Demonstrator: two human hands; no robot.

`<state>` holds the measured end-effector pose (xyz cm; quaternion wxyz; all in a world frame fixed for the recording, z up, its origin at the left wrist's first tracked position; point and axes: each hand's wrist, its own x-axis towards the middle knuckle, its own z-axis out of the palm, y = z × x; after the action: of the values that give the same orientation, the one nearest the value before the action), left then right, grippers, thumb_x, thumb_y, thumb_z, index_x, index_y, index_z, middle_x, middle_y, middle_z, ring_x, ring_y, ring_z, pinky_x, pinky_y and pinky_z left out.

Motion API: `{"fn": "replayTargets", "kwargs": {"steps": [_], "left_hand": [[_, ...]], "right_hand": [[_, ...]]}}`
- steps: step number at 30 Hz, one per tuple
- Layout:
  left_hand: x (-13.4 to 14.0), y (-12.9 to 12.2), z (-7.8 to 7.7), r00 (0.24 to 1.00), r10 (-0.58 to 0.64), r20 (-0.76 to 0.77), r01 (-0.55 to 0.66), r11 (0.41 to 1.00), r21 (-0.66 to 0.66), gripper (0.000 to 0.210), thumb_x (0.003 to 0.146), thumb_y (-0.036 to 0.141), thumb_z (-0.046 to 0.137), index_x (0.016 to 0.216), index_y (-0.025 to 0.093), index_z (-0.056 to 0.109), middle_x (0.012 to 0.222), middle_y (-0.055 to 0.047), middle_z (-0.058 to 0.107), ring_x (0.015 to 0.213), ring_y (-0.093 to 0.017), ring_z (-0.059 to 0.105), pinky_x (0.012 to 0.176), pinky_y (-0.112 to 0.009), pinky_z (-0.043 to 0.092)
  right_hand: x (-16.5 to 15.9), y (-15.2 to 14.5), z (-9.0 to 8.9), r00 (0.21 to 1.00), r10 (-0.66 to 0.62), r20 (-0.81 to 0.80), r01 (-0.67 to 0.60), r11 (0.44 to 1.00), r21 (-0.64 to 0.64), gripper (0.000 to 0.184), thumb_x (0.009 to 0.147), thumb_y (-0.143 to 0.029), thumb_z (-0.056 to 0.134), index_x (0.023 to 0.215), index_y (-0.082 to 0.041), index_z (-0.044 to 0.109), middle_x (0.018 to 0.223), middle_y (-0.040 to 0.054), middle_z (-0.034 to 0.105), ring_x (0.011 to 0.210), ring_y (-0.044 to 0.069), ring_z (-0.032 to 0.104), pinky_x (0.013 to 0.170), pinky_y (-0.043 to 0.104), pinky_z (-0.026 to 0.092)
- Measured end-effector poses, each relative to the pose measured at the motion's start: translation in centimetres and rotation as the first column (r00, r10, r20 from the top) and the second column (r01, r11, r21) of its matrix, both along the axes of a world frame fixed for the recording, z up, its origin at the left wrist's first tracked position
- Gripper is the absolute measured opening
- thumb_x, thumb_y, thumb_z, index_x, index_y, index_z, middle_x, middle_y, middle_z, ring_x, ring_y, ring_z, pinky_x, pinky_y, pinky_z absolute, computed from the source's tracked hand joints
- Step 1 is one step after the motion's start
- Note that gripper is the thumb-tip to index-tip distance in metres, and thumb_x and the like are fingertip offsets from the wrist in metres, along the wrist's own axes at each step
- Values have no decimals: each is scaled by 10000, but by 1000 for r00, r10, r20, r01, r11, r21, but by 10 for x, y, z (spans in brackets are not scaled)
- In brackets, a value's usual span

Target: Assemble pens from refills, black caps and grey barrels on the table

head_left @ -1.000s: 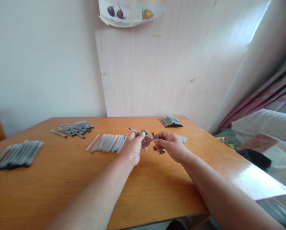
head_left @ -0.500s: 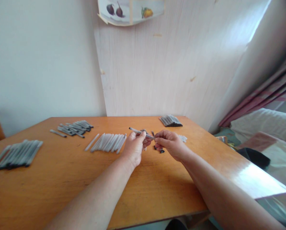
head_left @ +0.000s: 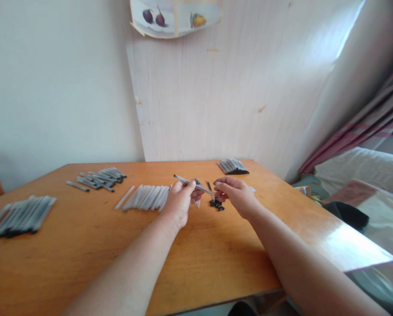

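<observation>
My left hand (head_left: 180, 202) grips a thin grey pen barrel (head_left: 186, 181) above the middle of the orange wooden table (head_left: 84, 245); the barrel slants from upper left down to the right. My right hand (head_left: 236, 195) pinches at the barrel's right end with its fingertips. Just below that end, a few small black caps (head_left: 217, 204) lie loose on the table. A row of pale barrels (head_left: 146, 196) lies flat to the left of my left hand.
A heap of grey pens (head_left: 99, 177) lies at the back left, another batch (head_left: 20, 215) at the far left, a dark-tipped stack (head_left: 232, 166) at the back right. A pale board (head_left: 216, 96) leans on the wall. Bedding (head_left: 364, 175) lies beyond the table's right edge.
My right hand has lifted slightly off the small black caps, which now show more fully on the table. The view has shifted a little to the right; the barrel stays in my left hand.
</observation>
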<state>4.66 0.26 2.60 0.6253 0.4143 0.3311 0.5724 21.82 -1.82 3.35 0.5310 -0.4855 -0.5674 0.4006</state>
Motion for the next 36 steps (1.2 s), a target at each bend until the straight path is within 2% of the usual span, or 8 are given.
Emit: {"fn": "replayTargets", "kwargs": {"steps": [4, 11, 18, 22, 25, 30, 33, 36], "left_hand": [[-1, 0, 0, 998, 31, -55, -29, 999, 38, 263, 756, 342, 695, 887, 179, 535, 858, -76, 709, 734, -170, 686, 667, -287, 518], [-2, -4, 2, 965, 108, -239, -55, 975, 216, 268, 761, 356, 678, 947, 192, 577, 869, -46, 689, 726, -147, 655, 637, -240, 483], [-5, -4, -1, 886, 213, -413, 7, 883, 470, 178, 820, 311, 613, 971, 222, 643, 809, -28, 642, 686, -143, 596, 691, -247, 472], [-8, -3, -4, 747, 415, -519, 50, 744, 666, 152, 838, 275, 592, 959, 246, 680, 933, -67, 635, 888, -194, 597, 856, -294, 445], [-10, -3, -7, 578, 519, -629, 183, 669, 720, 223, 887, 256, 514, 1045, 262, 671, 993, -74, 615, 946, -201, 594, 881, -314, 445], [-13, 0, -11, 297, 641, -708, 317, 633, 706, 310, 936, 240, 409, 1156, 241, 627, 1039, -73, 585, 934, -181, 610, 831, -299, 480], [-16, 4, -13, 207, 688, -695, 330, 620, 712, 322, 931, 216, 404, 1164, 236, 626, 1052, -79, 578, 950, -186, 611, 827, -301, 487], [-19, 8, -15, 158, 704, -693, 339, 621, 707, 342, 925, 190, 398, 1181, 236, 620, 1064, -86, 570, 949, -183, 613, 822, -296, 492]], "right_hand": [[3, 7, -7, 992, -106, 70, 105, 994, 27, 210, 784, -392, 598, 804, -184, 605, 614, 10, 606, 531, 120, 539, 505, 244, 428], [-2, 6, -9, 977, -149, 154, 130, 983, 126, 228, 801, -401, 569, 720, -188, 568, 554, -21, 529, 496, 102, 460, 478, 230, 348], [-6, 1, -7, 994, -89, 64, 79, 985, 152, 289, 824, -454, 568, 708, -192, 531, 556, -29, 498, 497, 96, 432, 481, 233, 327], [-9, -4, 0, 999, 1, -46, 5, 994, 113, 360, 831, -520, 549, 704, -184, 524, 579, -23, 505, 484, 85, 434, 474, 228, 331], [-9, -6, 4, 997, 49, -55, -44, 995, 86, 392, 832, -543, 537, 692, -178, 527, 572, -22, 507, 469, 79, 435, 456, 220, 322], [-6, -5, 3, 994, 99, 42, -99, 995, 4, 321, 804, -446, 594, 656, -168, 533, 560, -21, 535, 437, 62, 427, 419, 197, 287], [-4, -3, 3, 988, 114, 104, -107, 992, -66, 243, 793, -368, 596, 665, -164, 563, 574, -6, 580, 441, 66, 465, 417, 189, 308], [-3, -3, 3, 978, 125, 165, -107, 988, -112, 201, 780, -326, 594, 661, -164, 592, 561, 3, 601, 450, 76, 494, 422, 186, 335]]}}
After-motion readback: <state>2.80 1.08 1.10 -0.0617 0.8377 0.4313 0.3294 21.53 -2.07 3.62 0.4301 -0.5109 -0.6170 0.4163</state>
